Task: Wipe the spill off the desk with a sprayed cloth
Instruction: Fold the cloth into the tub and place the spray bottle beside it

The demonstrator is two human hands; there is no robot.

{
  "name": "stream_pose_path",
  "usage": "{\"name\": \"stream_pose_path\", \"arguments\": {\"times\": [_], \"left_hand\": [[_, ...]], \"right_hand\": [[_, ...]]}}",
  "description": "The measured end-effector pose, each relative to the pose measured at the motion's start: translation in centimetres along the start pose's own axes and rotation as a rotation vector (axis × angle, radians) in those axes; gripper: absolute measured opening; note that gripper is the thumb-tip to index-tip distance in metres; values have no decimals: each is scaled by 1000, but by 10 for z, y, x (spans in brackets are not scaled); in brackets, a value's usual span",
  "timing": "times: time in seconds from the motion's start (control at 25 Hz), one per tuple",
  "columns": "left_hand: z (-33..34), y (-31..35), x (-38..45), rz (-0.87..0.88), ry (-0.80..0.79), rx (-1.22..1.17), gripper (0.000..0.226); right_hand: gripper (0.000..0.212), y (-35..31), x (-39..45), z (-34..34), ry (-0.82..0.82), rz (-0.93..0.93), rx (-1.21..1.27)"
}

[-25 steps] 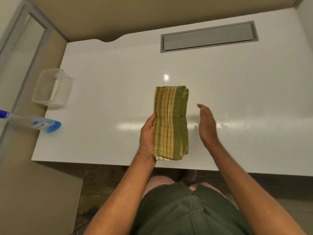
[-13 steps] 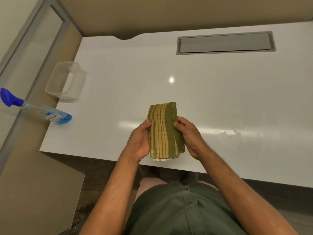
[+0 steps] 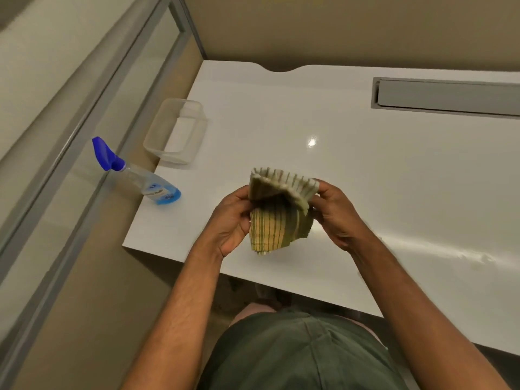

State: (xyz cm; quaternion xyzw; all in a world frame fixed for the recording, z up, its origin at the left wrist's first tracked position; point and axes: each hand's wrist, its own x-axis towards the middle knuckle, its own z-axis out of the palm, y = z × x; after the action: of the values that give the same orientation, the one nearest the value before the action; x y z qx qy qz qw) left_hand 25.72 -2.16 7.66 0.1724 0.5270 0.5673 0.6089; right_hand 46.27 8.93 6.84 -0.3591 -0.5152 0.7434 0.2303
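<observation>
A folded green and yellow striped cloth (image 3: 277, 220) is held up above the white desk (image 3: 365, 178) near its front edge. My left hand (image 3: 229, 220) grips its left side and my right hand (image 3: 334, 218) pinches its right side; the top fold is bent over toward me. A spray bottle (image 3: 146, 182) with a blue trigger and blue liquid stands at the desk's left front corner. A faint wet smear, the spill (image 3: 472, 256), glistens on the desk to the right of my right hand.
A clear plastic container (image 3: 176, 133) sits at the desk's left edge behind the bottle. A grey recessed cable tray (image 3: 447, 98) runs along the back right. A glass partition (image 3: 70, 175) stands left of the desk.
The cloth has been lifted off the desk and its top folded over, with both hands now holding it. The view has swung left, showing more of the bottle and partition.
</observation>
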Motion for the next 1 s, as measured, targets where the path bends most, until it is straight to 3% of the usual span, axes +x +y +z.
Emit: {"name": "stream_pose_path", "arguments": {"times": [0.2, 0.4, 0.48, 0.6, 0.68, 1.0], "left_hand": [[-61, 39, 3, 72, -29, -43, 31], [-100, 58, 15, 100, 128, 156, 9], [-114, 61, 20, 134, 128, 205, 20], [-129, 67, 25, 190, 134, 162, 45], [-137, 71, 30, 195, 159, 102, 55], [-161, 85, 64, 41, 417, 35, 53]], "right_hand": [[45, -1, 48, 58, -27, -57, 22], [28, 12, 73, 107, 88, -14, 222], [22, 20, 78, 124, 113, 49, 166], [67, 30, 88, 140, 62, 151, -101], [76, 34, 96, 147, 22, 152, -182], [53, 16, 167, 170, 118, 52, -340]]}}
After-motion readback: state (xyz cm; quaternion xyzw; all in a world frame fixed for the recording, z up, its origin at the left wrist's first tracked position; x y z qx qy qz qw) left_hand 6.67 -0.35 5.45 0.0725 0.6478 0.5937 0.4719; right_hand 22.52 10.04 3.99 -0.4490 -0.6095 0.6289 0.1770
